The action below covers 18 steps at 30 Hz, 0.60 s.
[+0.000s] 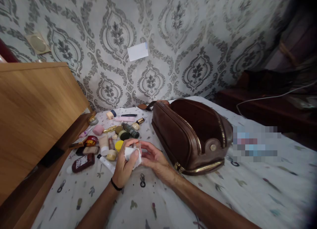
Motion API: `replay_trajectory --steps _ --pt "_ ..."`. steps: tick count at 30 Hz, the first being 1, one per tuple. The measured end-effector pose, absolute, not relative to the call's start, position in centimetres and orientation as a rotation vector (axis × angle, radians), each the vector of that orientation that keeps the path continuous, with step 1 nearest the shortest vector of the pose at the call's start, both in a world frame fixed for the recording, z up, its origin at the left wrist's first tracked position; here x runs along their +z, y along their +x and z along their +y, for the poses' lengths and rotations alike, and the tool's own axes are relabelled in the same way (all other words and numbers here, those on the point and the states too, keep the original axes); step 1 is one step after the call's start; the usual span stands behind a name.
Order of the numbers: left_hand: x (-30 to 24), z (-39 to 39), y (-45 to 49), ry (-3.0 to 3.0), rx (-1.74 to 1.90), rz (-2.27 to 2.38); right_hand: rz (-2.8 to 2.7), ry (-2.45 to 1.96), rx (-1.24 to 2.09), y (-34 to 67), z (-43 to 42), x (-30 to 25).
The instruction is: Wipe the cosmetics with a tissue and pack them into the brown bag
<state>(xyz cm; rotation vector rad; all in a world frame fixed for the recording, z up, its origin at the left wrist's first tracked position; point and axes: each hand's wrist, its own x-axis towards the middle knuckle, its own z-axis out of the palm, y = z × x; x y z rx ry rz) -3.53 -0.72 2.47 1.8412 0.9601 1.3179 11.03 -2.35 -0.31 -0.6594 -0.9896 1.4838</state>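
Observation:
My left hand (123,164), with a black band at the wrist, is closed on a crumpled white wipe (133,157), its thumb pressed over it. A small clear, pinkish case (137,145) shows just behind the wipe, mostly hidden by the fingers. My right hand (158,159) reaches in from the right with curved fingers, its fingertips at the edge of the case and wipe. Just left of my hands lie a yellow-lidded jar (119,145), a small cream jar (111,155) and a white tube (106,163).
A brown leather toiletry bag (168,136) stands unzipped at right. Several cosmetics, including a dark red bottle (83,163), a beige tube (103,145) and a dark green bottle (130,130), lie on the patterned sheet (133,206). A wooden cabinet (37,116) borders the left; a patterned wall (153,30) stands behind.

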Motion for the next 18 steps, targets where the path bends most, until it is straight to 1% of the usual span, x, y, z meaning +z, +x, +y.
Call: replay_trajectory --steps 3,7,18 --pt "2.21 -0.61 -3.73 1.765 1.220 0.969 -1.020 -0.661 1.423 11.16 -2.18 -0.53" --pt "1.96 -0.45 -3.90 1.702 1.156 0.994 -1.023 -0.655 1.423 11.31 -2.04 -0.77" --pt "2.32 -0.62 -3.44 1.683 1.286 1.039 -1.151 -0.704 1.386 10.70 -2.63 -0.81"
